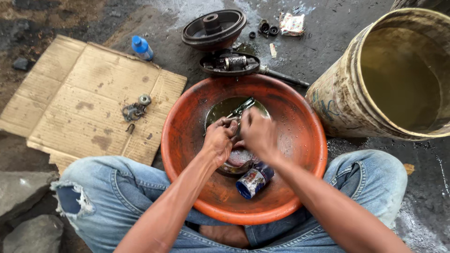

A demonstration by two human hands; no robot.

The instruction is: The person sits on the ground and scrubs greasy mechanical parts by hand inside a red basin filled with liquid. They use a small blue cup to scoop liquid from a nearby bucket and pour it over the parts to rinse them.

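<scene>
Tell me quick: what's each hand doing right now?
Left hand: closed on a small metal part over the orange basin.
Right hand: blurred, grip cannot be told.

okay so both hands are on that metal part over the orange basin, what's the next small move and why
Probably lower the metal part into the murky liquid just beneath it. The left hand and right hand grip it over the orange basin, and the right hand is blurred, so its exact grip is unclear.
</scene>
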